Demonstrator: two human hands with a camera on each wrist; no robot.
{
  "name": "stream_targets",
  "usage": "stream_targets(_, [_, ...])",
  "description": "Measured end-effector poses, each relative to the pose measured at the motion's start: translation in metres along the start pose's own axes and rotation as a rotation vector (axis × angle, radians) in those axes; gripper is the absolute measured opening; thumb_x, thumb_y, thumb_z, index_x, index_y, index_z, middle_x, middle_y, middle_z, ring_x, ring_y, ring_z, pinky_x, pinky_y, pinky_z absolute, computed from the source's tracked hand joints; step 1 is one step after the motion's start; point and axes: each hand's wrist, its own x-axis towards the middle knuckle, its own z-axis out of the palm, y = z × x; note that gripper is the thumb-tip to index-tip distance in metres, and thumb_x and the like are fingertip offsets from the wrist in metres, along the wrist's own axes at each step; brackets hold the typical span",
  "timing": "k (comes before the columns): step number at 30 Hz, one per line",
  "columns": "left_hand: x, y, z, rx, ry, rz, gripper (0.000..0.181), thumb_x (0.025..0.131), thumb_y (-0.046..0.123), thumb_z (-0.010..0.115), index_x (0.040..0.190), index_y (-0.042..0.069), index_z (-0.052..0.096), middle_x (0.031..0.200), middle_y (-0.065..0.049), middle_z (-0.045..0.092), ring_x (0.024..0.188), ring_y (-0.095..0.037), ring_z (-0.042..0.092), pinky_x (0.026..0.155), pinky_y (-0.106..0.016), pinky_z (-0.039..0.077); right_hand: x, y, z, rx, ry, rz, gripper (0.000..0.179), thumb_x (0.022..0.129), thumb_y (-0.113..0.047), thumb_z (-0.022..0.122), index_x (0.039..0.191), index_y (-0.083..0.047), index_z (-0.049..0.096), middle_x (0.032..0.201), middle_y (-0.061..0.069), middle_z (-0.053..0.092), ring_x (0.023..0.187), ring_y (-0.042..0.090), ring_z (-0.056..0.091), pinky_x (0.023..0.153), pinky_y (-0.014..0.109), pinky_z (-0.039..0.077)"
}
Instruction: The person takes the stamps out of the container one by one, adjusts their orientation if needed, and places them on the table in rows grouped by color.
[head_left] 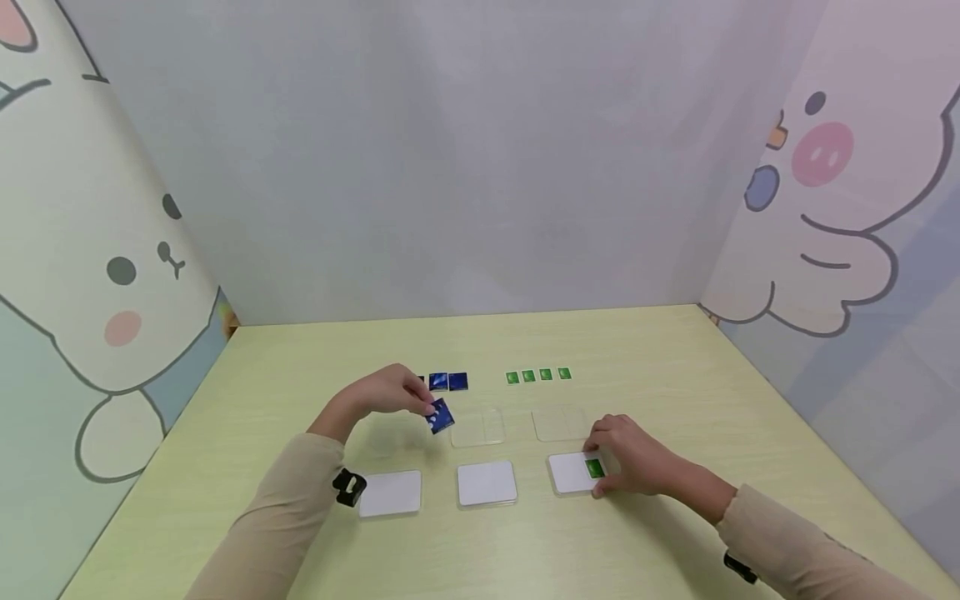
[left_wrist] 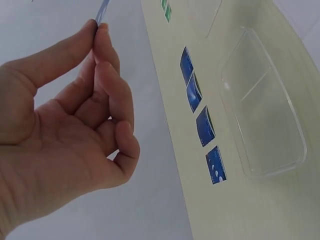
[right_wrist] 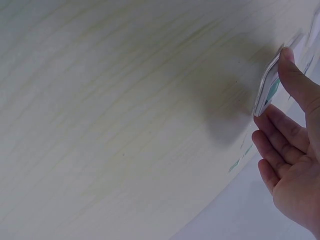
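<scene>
Between thumb and index finger, my left hand [head_left: 388, 390] pinches a small square blue card [head_left: 440, 416] with white marks, held up over the table. The left wrist view shows that card almost edge-on. My right hand [head_left: 634, 458] grips the right-hand clear case of white cards [head_left: 567, 473] by its edges, thumb at the near side and fingers at the far side. A small green card [head_left: 595, 468] lies on the right part of this white stack. From the side, the right wrist view shows the case [right_wrist: 266, 82] between thumb and fingers.
Two more cases, a middle white stack [head_left: 487, 483] and a left white stack [head_left: 391, 493], stand in the same row. Behind them lie clear plastic lids [head_left: 558, 423]. Farther back are several blue cards [head_left: 458, 382] and several green cards [head_left: 546, 375] in rows.
</scene>
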Motion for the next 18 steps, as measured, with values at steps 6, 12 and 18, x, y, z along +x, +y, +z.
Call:
stream_targets(6, [-0.001, 0.001, -0.009, 0.004, -0.008, 0.0, 0.018, 0.088, 0.019, 0.068, 0.099, 0.005, 0.072, 0.098, -0.006, 0.071, 0.091, -0.017, 0.061, 0.093, -0.043, 0.048, 0.0, 0.001, 0.001, -0.002, 0.004, 0.0, 0.049, 0.063, -0.046, 0.086, 0.096, -0.013, 0.071, 0.092, -0.008, 0.065, 0.089, 0.009, 0.054, 0.089, 0.043, 0.045])
stream_targets(12, [-0.001, -0.002, -0.018, 0.018, -0.031, 0.014, 0.019, 0.088, 0.02, 0.068, 0.1, 0.006, 0.072, 0.1, -0.006, 0.071, 0.093, -0.016, 0.061, 0.093, -0.044, 0.048, 0.0, 0.003, 0.002, 0.001, 0.002, 0.0, 0.049, 0.064, -0.047, 0.085, 0.096, -0.014, 0.071, 0.092, -0.009, 0.064, 0.09, 0.009, 0.054, 0.09, 0.044, 0.045])
stream_targets(18, [-0.001, -0.006, -0.027, 0.037, -0.07, 0.024, 0.016, 0.088, 0.019, 0.068, 0.097, 0.006, 0.072, 0.097, -0.004, 0.071, 0.091, -0.015, 0.06, 0.094, -0.044, 0.047, 0.0, 0.003, 0.001, 0.01, -0.007, 0.003, 0.05, 0.064, -0.048, 0.085, 0.097, -0.014, 0.071, 0.093, -0.008, 0.064, 0.09, 0.01, 0.053, 0.089, 0.044, 0.045])
